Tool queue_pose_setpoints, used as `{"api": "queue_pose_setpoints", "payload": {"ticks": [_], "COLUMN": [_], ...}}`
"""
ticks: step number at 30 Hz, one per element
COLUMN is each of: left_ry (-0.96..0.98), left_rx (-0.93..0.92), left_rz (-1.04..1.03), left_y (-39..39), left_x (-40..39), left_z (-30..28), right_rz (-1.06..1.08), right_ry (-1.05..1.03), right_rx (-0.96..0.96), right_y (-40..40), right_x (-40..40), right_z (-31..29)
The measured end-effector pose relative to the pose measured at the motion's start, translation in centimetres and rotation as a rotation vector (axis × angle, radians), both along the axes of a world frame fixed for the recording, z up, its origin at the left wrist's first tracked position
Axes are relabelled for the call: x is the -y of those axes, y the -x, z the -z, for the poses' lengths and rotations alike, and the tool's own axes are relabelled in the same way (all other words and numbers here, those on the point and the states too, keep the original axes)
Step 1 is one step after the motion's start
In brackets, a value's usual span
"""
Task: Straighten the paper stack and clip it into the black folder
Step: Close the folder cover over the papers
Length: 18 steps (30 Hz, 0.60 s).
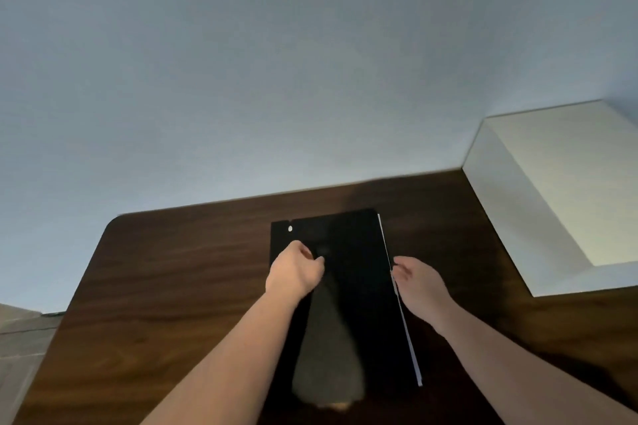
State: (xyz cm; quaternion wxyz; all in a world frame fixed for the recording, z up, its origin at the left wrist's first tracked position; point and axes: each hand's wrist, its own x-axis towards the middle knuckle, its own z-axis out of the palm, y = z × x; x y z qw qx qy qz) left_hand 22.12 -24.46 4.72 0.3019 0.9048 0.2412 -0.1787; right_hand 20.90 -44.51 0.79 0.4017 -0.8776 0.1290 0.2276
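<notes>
The black folder (352,286) lies closed and lengthwise on the dark wooden table, its glossy cover reflecting light. A thin white edge of the paper stack (402,314) shows along the folder's right side. My left hand (293,271) rests on the cover's upper left part, fingers curled inward; I cannot see anything held in it. My right hand (419,281) hovers at the folder's right edge with fingers apart, fingertips next to the white paper edge. A small white dot (290,228) marks the folder's far left corner.
The wooden table (172,286) has a rounded far left corner, and a pale wall rises behind it. A white box-like ledge (552,190) stands at the back right. Tiled floor (20,348) shows at the lower left.
</notes>
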Motion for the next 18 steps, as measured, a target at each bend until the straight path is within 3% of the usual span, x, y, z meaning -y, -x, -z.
{"api": "queue_pose_setpoints", "payload": {"ticks": [7,18], "left_ry": [-0.17,-0.104], "left_rx": [-0.253,-0.075], "left_rz": [-0.063,-0.071], "left_y": [2.9,2.4], "left_x": [-4.2,-3.4], "left_z": [4.2,6.1], "right_rz": [-0.177,-0.208], "right_ry": [0.158,0.294], "right_rx": [0.014,0.146], "right_y": [0.3,-1.7], "right_x": [-0.7,1.0], "right_z": [2.0,3.1]}}
